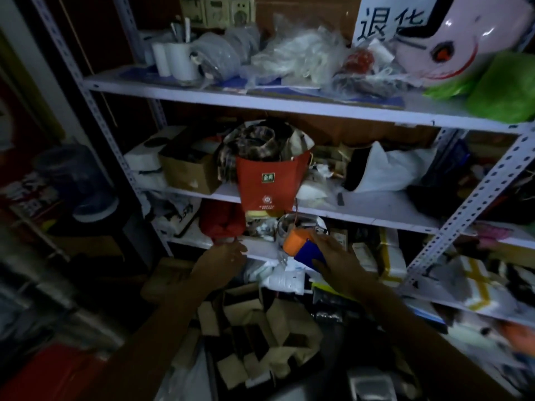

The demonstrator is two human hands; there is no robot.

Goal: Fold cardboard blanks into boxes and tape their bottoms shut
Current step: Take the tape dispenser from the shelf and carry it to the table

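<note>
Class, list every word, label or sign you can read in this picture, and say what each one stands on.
"退" plus a second character cut off below: white sign, top right.
"金典": green label on the red paper bag.
Small print under the bag's emblem: too small to read.
Dark characters on the white bag, lower left shelf: too blurred to read.

The right grip [333, 257] holds an orange-and-blue object [301, 246] before the cluttered shelf [376, 211], left grip [227, 254] outstretched alongside.
</note>
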